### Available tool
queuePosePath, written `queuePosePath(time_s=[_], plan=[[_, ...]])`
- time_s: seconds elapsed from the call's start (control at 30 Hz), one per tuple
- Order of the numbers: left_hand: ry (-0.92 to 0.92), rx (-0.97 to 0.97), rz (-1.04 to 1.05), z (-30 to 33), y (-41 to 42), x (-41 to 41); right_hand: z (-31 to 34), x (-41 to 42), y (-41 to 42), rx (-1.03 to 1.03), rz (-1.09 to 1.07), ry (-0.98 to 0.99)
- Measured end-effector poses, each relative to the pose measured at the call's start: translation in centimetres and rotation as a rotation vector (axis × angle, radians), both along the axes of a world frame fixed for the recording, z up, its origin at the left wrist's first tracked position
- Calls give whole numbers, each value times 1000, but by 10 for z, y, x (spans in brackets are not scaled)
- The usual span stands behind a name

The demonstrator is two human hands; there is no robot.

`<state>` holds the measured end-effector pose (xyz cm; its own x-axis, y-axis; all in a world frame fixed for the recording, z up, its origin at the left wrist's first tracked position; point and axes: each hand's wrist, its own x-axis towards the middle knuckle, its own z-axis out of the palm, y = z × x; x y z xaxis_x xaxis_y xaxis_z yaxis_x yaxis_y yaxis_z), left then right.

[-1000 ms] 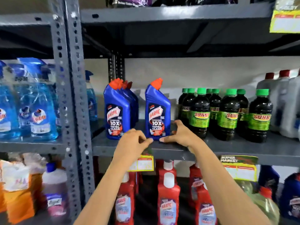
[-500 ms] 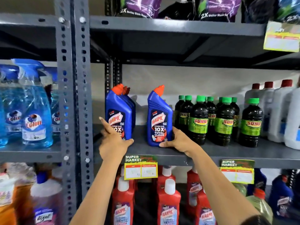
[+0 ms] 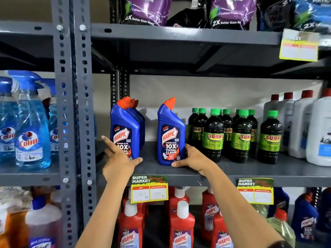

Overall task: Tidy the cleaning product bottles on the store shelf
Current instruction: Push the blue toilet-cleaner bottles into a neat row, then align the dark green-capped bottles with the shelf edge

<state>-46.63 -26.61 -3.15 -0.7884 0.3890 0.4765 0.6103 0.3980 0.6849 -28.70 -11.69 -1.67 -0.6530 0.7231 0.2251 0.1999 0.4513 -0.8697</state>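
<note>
on the shelf (image 3: 232, 170), right hand (image 3: 194, 158) grips a harpic bottle (image 3: 170, 129).

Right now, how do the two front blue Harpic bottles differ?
The left Harpic bottle fronts more blue bottles; the right Harpic bottle stands alone. The left hand covers the left one's lower label; the right hand cups the right one's base. Both upright, orange-capped.

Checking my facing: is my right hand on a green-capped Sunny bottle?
No, the right hand grips the base of a blue Harpic bottle; the Sunny bottles stand beside it to the right.
</note>
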Motion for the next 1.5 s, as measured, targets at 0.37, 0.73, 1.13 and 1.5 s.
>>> queuePosePath(time_s=[0.37, 0.73, 1.13, 1.5], plan=[[317, 11, -501, -5, 44, 151, 1, 120, 31, 248, -371, -142], [-171, -186, -606, 20, 157, 181, 5, 179, 87, 9, -439, -117], [-130, -168, -473, 18, 169, 182, 1, 160, 104, 159, -472, -176], [-66, -197, -452, 16, 167, 186, -5, 161, 109, 184, -455, -196]])
